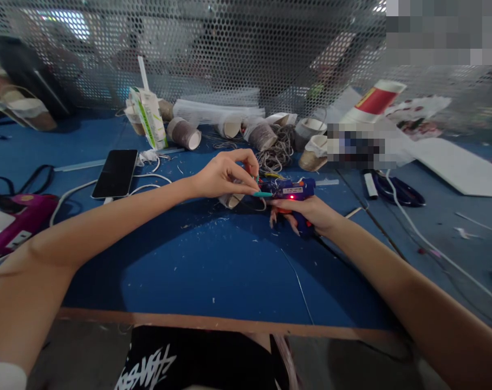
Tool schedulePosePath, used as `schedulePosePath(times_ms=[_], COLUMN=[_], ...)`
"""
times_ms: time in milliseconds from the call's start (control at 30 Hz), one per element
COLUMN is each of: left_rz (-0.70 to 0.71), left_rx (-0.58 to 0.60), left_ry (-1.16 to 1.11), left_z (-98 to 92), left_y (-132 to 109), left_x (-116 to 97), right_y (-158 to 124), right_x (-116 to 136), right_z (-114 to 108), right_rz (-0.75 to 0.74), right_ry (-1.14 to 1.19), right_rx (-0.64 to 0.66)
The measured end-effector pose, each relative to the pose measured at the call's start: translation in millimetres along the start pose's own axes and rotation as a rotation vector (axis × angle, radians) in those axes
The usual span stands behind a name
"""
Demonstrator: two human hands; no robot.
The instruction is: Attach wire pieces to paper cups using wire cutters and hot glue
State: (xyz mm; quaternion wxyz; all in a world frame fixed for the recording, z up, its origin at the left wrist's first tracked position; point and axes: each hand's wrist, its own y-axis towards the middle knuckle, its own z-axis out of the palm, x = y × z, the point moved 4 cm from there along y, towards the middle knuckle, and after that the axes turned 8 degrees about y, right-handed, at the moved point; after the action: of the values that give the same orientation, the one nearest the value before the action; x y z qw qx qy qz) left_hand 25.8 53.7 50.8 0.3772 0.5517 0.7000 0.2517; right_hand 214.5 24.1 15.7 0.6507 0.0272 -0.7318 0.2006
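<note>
My right hand [306, 212] grips a blue hot glue gun [292, 188] by its handle. A red light glows on its side, and its nozzle end faces left. My left hand [225, 176] is closed in a pinch on a slim teal piece [263, 194], right at the front of the glue gun; whether the two touch I cannot tell. Beneath my left fingers lies a small paper cup [232, 201], partly hidden by the hand. A tangle of grey cord [276, 151] sits just behind both hands.
Several cord-wrapped cups [183, 134] and a drink carton [148, 116] line the back by a perforated metal screen [230, 49]. A phone [115, 173] and a magenta glue gun [24, 222] lie left. White cable [425, 238] and a white board [465, 165] are right.
</note>
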Motion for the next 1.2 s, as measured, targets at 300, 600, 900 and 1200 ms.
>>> schedulePosePath(times_ms=[300, 600, 900, 1200], left_rz=[-0.011, 0.008, -0.002, -0.036], left_rx=[-0.002, -0.003, 0.007, 0.040], left_ry=[-0.005, -0.027, 0.007, 0.002], left_z=[0.2, -0.3, 0.2, -0.7], left_y=[0.0, 0.7, 0.2, 0.9], left_x=[0.8, -0.9, 0.6, 0.2], right_y=[0.4, 3.1, 2.3, 4.0], right_x=[0.7, -2.4, -1.2, -2.7], right_z=[2.2, -2.4, 3.0, -3.2], right_rz=[0.049, 0.002, 0.031, -0.002], right_ry=[-0.060, -0.014, -0.060, -0.006], right_rx=[0.083, 0.023, 0.106, 0.021])
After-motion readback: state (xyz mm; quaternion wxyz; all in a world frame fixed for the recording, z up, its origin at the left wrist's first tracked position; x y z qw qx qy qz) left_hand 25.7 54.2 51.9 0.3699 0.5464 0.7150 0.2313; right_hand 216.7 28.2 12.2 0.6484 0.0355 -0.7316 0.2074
